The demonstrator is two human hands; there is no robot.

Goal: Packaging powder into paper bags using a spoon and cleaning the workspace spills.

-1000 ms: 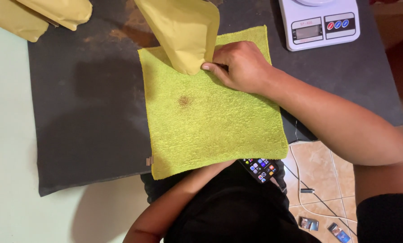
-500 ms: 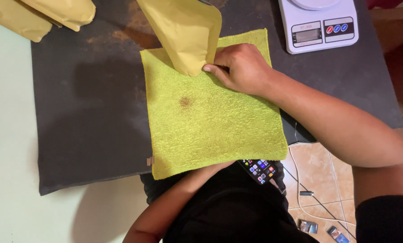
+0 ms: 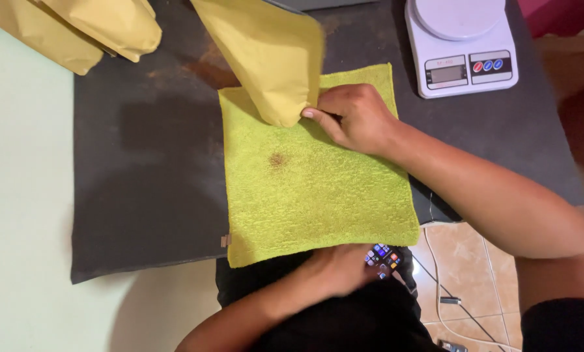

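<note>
Packages first: two yellow paper bags [image 3: 83,32] lie at the top left corner, overlapping each other, partly on the dark mat [image 3: 142,182] and partly on the pale green table [image 3: 18,195]. A third yellow bag [image 3: 266,55] comes in from the top middle and slants down onto the cloth, its rounded lower corner resting there. At the top right stands a white kitchen scale [image 3: 461,42] with a round platform, a small grey display and three coloured buttons, one red and two blue. A tiny tan tag [image 3: 225,240] sticks out at the cloth's lower left edge.

Spread flat on the mat is a square lime-green cloth [image 3: 318,189], towel-like in texture, with one small brown spot left of its middle. Its near edge hangs just over the mat's front edge.

Reaching in from the right, the right hand [image 3: 354,117] rests on the upper part of the cloth, fingers [image 3: 321,117] close together and pinching the lower corner of the slanting bag right where it meets the cloth. Down below the cloth's near edge, the left hand [image 3: 334,270] sits against dark clothing, curled loosely beside a phone [image 3: 384,257] with a lit, colourful screen; whether it grips anything I cannot tell.
</note>
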